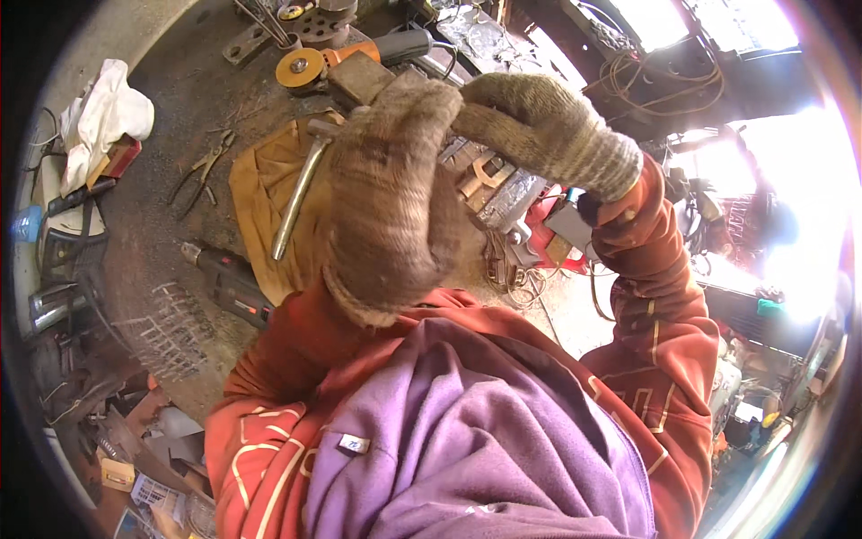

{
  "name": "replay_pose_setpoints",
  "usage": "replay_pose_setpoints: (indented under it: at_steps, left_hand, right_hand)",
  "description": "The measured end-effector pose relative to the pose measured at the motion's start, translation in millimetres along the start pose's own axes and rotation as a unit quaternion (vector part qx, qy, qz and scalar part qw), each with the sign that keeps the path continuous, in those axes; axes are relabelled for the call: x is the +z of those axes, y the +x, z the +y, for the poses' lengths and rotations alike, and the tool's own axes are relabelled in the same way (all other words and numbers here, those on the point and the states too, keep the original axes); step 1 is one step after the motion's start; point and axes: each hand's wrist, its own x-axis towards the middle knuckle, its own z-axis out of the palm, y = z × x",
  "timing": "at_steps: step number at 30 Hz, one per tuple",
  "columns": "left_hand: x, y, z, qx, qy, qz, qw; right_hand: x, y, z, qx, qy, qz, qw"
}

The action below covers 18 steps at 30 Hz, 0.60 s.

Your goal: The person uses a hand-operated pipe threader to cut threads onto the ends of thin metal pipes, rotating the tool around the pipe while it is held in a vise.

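Observation:
Both my hands wear thick, soiled knit gloves and are raised close in front of me. My left hand (391,198) is large in view, its fingers curled over at the top toward the other hand. My right hand (539,126) reaches across from the right, its fingers closed together against the left fingertips. Whatever lies between them, if anything, is hidden by the gloves. Behind the left hand, a hammer (299,198) with a metal handle rests on a tan cloth (260,189). An angle grinder (350,56) with an orange disc lies beyond, beside a rectangular block (361,79).
Pliers (205,172) and a dark power tool (229,278) lie on the worn work surface to the left. A white cloth (112,117) hangs over boxes at the far left. Coiled cables (660,85) and bright openings are at the right. Scrap pieces (153,440) fill the lower left.

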Motion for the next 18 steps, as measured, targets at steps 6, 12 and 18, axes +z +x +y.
replay_pose_setpoints:
  at_steps: [6, 12, 18]
  left_hand:
    - [1, -1, -13, -0.125, -0.161, -0.021, 0.979]
    - [9, 36, -44, -0.204, -0.283, -0.103, 0.932]
    - [60, 110, -54, -0.189, -0.365, -0.218, 0.885]
  right_hand:
    - [-34, -1, 10, 0.092, 0.157, -0.272, 0.945]
    - [-15, -29, -3, 0.023, 0.149, -0.159, 0.976]
    - [55, -57, -52, 0.334, 0.397, 0.212, 0.828]
